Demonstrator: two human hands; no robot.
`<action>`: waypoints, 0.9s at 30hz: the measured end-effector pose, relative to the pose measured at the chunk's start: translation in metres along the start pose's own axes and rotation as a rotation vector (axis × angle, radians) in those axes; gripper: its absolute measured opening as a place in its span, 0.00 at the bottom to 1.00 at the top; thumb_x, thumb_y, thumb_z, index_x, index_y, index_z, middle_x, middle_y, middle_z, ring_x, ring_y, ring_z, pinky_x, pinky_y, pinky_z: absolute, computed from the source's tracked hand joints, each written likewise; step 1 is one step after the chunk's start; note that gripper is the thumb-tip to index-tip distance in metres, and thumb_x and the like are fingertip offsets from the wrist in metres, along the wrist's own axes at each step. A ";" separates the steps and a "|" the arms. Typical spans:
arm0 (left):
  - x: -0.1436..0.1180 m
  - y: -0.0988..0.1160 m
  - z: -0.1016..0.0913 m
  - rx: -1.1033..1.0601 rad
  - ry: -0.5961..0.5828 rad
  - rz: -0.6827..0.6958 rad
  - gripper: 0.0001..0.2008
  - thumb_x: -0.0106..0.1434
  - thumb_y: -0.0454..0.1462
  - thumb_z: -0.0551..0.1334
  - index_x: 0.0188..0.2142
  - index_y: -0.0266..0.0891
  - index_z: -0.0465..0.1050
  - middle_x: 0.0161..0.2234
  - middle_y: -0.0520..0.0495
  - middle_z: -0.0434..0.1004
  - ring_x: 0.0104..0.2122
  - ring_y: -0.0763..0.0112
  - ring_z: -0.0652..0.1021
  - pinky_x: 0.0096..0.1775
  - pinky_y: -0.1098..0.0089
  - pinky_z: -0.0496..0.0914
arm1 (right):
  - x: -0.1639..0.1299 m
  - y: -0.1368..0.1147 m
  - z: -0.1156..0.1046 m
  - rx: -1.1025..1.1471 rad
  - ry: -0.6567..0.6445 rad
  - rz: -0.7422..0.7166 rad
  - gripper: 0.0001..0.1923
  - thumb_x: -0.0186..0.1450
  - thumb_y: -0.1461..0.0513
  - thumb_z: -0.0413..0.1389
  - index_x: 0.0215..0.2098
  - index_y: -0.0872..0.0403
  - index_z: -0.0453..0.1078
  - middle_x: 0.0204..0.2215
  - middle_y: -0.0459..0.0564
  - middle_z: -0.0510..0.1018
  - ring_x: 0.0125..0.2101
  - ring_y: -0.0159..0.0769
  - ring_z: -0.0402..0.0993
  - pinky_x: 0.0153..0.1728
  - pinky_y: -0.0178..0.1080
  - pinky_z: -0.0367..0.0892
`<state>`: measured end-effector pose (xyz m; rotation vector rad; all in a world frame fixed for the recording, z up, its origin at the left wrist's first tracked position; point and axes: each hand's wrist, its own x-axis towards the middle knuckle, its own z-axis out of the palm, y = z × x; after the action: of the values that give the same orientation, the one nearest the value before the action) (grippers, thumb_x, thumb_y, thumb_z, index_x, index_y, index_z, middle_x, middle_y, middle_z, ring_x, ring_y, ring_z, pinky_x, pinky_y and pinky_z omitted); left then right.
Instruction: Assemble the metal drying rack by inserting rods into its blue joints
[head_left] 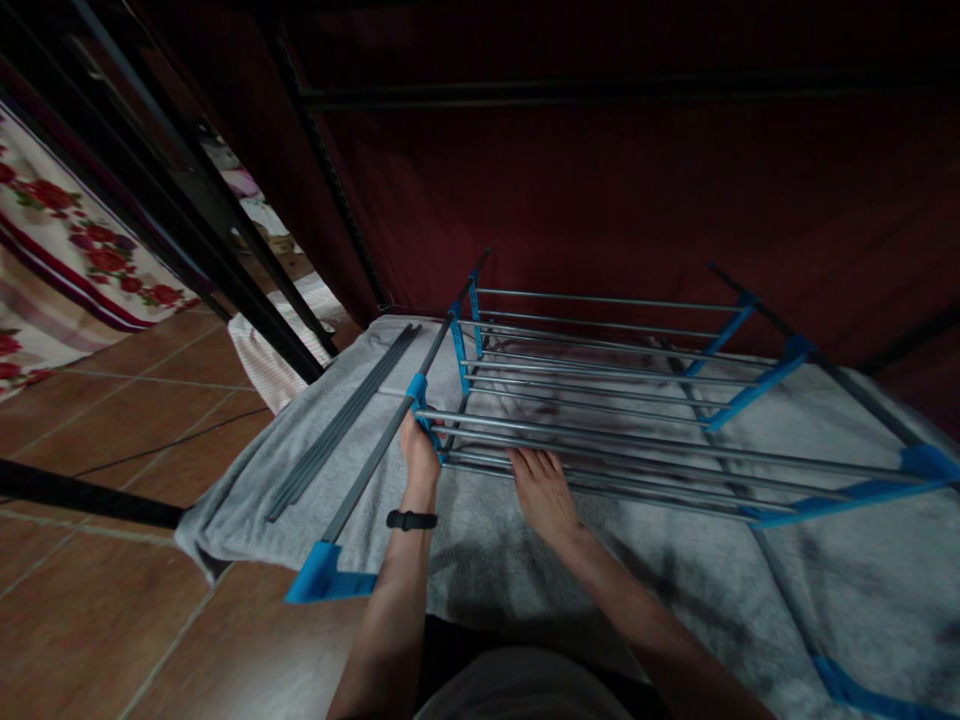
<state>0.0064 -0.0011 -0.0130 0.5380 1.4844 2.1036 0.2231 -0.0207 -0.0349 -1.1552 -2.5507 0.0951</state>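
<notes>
A metal rack [600, 400] with grey rods and blue plastic joints lies on its side on a grey towel [525, 560]. My left hand [418, 448] grips the blue joint [418, 392] where a shelf meets the left upright pole [375, 450]. My right hand [541, 490] rests flat, fingers spread, on the nearest shelf rods [637, 455]. A black band [411, 520] sits on my left wrist. A blue end bracket [324, 578] caps the pole near the towel's edge.
Several loose grey rods [345, 420] lie on the towel left of the rack. Brown floor tiles [112, 430] spread to the left. A dark red wall [600, 180] stands behind. Black frame bars [225, 260] and a floral cloth [67, 230] are at the far left.
</notes>
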 end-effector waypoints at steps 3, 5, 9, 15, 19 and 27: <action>0.000 0.000 -0.001 0.002 -0.019 -0.004 0.25 0.62 0.59 0.57 0.28 0.39 0.67 0.19 0.55 0.67 0.16 0.77 0.66 0.20 0.75 0.60 | 0.010 0.001 -0.001 -0.034 -0.101 0.045 0.20 0.71 0.68 0.47 0.59 0.51 0.69 0.50 0.53 0.78 0.49 0.40 0.73 0.53 0.43 0.65; 0.000 0.001 -0.001 -0.003 -0.017 -0.002 0.25 0.61 0.59 0.57 0.28 0.39 0.68 0.18 0.55 0.67 0.16 0.77 0.66 0.19 0.75 0.60 | 0.013 0.001 -0.002 -0.033 -0.146 0.039 0.20 0.71 0.67 0.46 0.57 0.50 0.70 0.49 0.52 0.78 0.47 0.40 0.74 0.50 0.42 0.67; 0.000 0.003 0.000 -0.021 -0.024 -0.008 0.24 0.62 0.58 0.58 0.28 0.39 0.68 0.18 0.55 0.66 0.16 0.77 0.66 0.19 0.75 0.60 | 0.016 0.003 -0.007 -0.021 -0.185 0.033 0.22 0.71 0.68 0.44 0.59 0.48 0.68 0.51 0.52 0.78 0.48 0.40 0.74 0.51 0.42 0.67; -0.001 0.006 0.004 -0.094 -0.036 -0.056 0.23 0.61 0.57 0.60 0.25 0.41 0.66 0.17 0.56 0.65 0.14 0.78 0.63 0.17 0.75 0.58 | 0.022 0.005 -0.018 -0.010 -0.295 0.047 0.27 0.70 0.69 0.42 0.64 0.46 0.62 0.60 0.50 0.72 0.54 0.38 0.71 0.54 0.41 0.65; -0.001 0.005 0.004 -0.077 -0.032 -0.038 0.23 0.62 0.56 0.59 0.24 0.40 0.66 0.16 0.56 0.65 0.14 0.78 0.63 0.18 0.76 0.58 | 0.024 0.006 -0.019 0.000 -0.345 0.043 0.27 0.72 0.68 0.39 0.65 0.47 0.61 0.62 0.49 0.70 0.55 0.38 0.70 0.55 0.41 0.64; -0.003 0.009 0.007 -0.106 -0.020 -0.065 0.22 0.61 0.56 0.60 0.25 0.41 0.65 0.16 0.57 0.64 0.14 0.79 0.63 0.17 0.76 0.57 | 0.024 0.009 -0.022 0.007 -0.357 0.030 0.27 0.72 0.67 0.39 0.66 0.45 0.60 0.62 0.48 0.70 0.54 0.38 0.72 0.53 0.41 0.64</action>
<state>0.0109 -0.0004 -0.0024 0.4639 1.3521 2.1067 0.2218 0.0016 -0.0096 -1.2717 -2.8340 0.3469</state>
